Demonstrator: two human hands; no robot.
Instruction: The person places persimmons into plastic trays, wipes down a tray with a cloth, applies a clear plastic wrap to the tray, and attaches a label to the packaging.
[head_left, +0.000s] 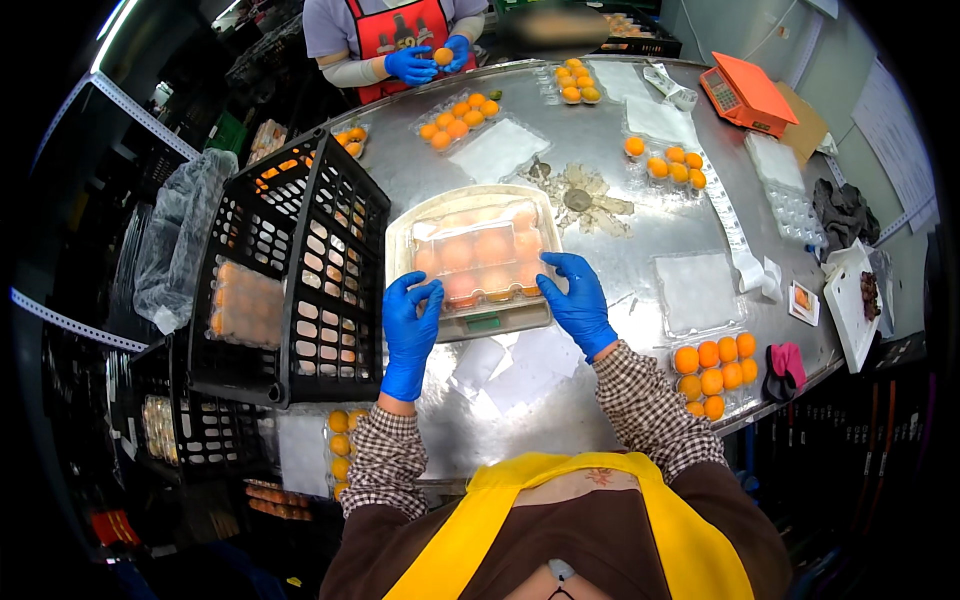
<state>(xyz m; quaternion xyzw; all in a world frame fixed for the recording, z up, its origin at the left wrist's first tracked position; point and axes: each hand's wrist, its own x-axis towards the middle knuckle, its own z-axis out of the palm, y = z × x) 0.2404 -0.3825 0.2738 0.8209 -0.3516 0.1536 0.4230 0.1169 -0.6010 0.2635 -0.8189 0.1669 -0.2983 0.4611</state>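
Observation:
A closed clear plastic clamshell box (480, 250) of round orange fruit rests on a pale bench scale (402, 228) in the middle of the metal table. At the box's near left corner, my left hand (410, 325) in a blue glove grips the rim between thumb and fingers. The fingers of my right hand (578, 300), also gloved in blue, are curled against the near right corner, with the thumb at the box's edge. Glare on the lid partly hides the fruit. White paper sheets (530, 370) lie on the table just in front of the scale.
A black plastic crate (335, 250) stands close on the left. Open trays of fruit (712, 370) and pink-handled scissors (786, 368) lie to the right. An orange scale (750, 95) and a label strip (730, 215) are farther back. Across the table, a co-worker's gloved hands (425, 65) hold one fruit.

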